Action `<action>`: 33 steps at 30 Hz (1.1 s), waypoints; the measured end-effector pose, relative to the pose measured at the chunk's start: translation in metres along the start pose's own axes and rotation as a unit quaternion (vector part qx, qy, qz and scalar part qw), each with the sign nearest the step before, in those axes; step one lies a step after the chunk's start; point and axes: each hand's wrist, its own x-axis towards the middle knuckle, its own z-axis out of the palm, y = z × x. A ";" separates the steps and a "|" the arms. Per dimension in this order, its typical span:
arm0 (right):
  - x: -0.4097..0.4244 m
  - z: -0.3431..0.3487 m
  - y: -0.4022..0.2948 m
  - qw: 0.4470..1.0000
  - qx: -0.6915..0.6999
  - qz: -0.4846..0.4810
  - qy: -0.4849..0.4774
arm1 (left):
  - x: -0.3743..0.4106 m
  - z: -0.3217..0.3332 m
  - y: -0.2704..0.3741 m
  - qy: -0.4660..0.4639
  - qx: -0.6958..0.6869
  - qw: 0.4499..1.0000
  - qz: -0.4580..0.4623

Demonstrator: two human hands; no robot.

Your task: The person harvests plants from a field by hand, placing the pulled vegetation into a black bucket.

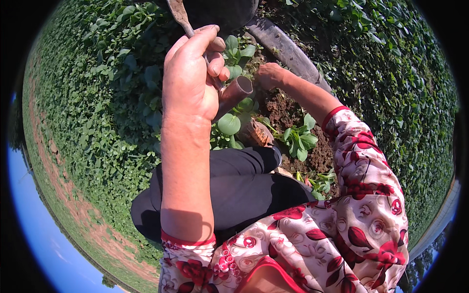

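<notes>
My left hand (194, 71) is raised, its fingers closed around the thin metal shank of a hand tool (179, 13). A hollow, rusty metal tube (237, 91) sticks out beside the palm, seemingly part of the same tool. Lower, near the ground, my right hand (270, 75) lies against low weeds and soil; its fingers are curled, and whether they grip anything is hidden. Round-leaved green plants (229, 124) grow between the hands. A leafy plant (302, 141) stands in loose brown soil (284, 108) below my right hand.
A black rounded container (223, 13) is at the top. A flat grey strip (289, 47), perhaps an irrigation hose, curves past my right hand. Dense green plants (110, 95) cover both sides. My bent leg in dark trousers (253, 190) and a soil-stained shoe (258, 133) are below.
</notes>
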 end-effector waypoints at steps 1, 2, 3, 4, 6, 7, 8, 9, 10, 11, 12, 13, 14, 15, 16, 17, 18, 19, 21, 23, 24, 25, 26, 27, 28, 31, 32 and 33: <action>-0.002 0.000 -0.005 1.000 -0.013 -0.017 -0.011 | 0.000 0.000 0.000 -0.005 -0.001 1.000 0.007; -0.004 0.000 -0.008 0.999 -0.023 -0.033 -0.025 | 0.000 -0.001 0.001 -0.008 -0.004 1.000 0.003; -0.002 0.000 -0.009 0.997 -0.034 -0.050 -0.041 | 0.000 0.000 0.000 -0.004 -0.001 1.000 0.001; 0.001 -0.001 -0.008 0.999 -0.047 -0.017 -0.005 | 0.000 0.000 0.001 -0.003 0.002 1.000 0.000; 0.014 -0.002 -0.001 0.980 -0.103 -0.029 0.166 | 0.001 0.001 0.002 -0.001 0.007 1.000 0.000; 0.021 -0.004 0.004 0.966 -0.114 -0.058 0.223 | 0.001 0.002 0.002 0.005 0.008 1.000 0.001; 0.028 -0.005 0.010 0.956 -0.126 -0.081 0.254 | 0.000 0.001 0.002 0.005 0.008 1.000 0.002; 0.034 -0.006 0.015 0.958 -0.149 -0.096 0.226 | -0.001 0.002 0.002 0.005 0.009 1.000 0.003; 0.039 -0.007 0.017 0.952 -0.158 -0.087 0.245 | -0.001 0.001 0.002 0.007 0.011 1.000 0.004; 0.043 -0.008 0.018 0.953 -0.167 -0.076 0.243 | -0.001 0.001 0.003 0.009 0.012 1.000 0.006; 0.045 -0.008 0.016 0.964 -0.155 -0.051 0.211 | 0.000 0.001 0.003 0.006 0.012 1.000 0.010; 0.046 -0.009 0.013 0.964 -0.153 -0.029 0.216 | 0.000 0.000 0.003 0.012 0.010 1.000 0.009; 0.047 -0.011 0.008 0.969 -0.153 0.000 0.193 | 0.000 -0.001 0.003 0.013 0.008 1.000 0.009; 0.047 -0.013 0.003 0.972 -0.150 0.028 0.179 | 0.001 -0.002 0.004 0.010 0.005 1.000 0.010; 0.047 -0.015 -0.003 0.975 -0.104 0.092 0.172 | 0.001 -0.002 0.004 0.017 0.005 1.000 0.010; 0.049 -0.019 -0.007 0.976 -0.103 0.103 0.162 | 0.001 -0.003 0.004 0.019 0.006 1.000 0.009; 0.050 -0.023 -0.009 0.979 -0.096 0.108 0.140 | 0.002 -0.003 0.004 0.021 0.008 1.000 0.009; 0.053 -0.029 -0.010 0.983 -0.088 0.112 0.119 | 0.002 -0.003 0.003 0.018 0.008 1.000 0.010; 0.054 -0.036 -0.005 0.990 -0.080 0.084 0.083 | 0.001 -0.002 0.002 0.010 0.011 1.000 0.011; 0.056 -0.044 0.001 0.996 -0.048 0.061 0.042 | 0.000 -0.002 0.003 0.010 0.016 1.000 0.011; 0.055 -0.045 0.001 0.995 -0.055 0.052 0.065 | 0.001 -0.002 0.003 0.012 0.019 1.000 0.010; 0.051 -0.044 0.001 0.996 -0.055 0.044 0.060 | 0.001 -0.002 0.004 0.012 0.017 1.000 0.013; 0.045 -0.040 -0.003 0.997 -0.048 0.035 0.040 | 0.001 -0.002 0.004 0.015 0.018 1.000 0.013; 0.039 -0.036 -0.007 0.998 -0.041 0.021 0.033 | 0.000 -0.002 0.005 0.013 0.017 1.000 0.013; 0.029 -0.028 -0.014 0.999 -0.036 -0.017 0.013 | 0.000 -0.003 0.005 0.015 0.018 1.000 0.013; -0.001 0.001 -0.032 0.992 0.001 -0.074 -0.100 | -0.001 -0.004 0.004 0.005 0.018 1.000 0.017; -0.004 0.006 -0.032 0.998 0.000 -0.051 -0.042 | -0.001 -0.004 0.003 0.001 0.020 1.000 0.018; -0.006 0.010 -0.030 0.999 0.000 -0.028 0.017 | -0.002 -0.004 0.003 -0.012 0.021 0.999 0.023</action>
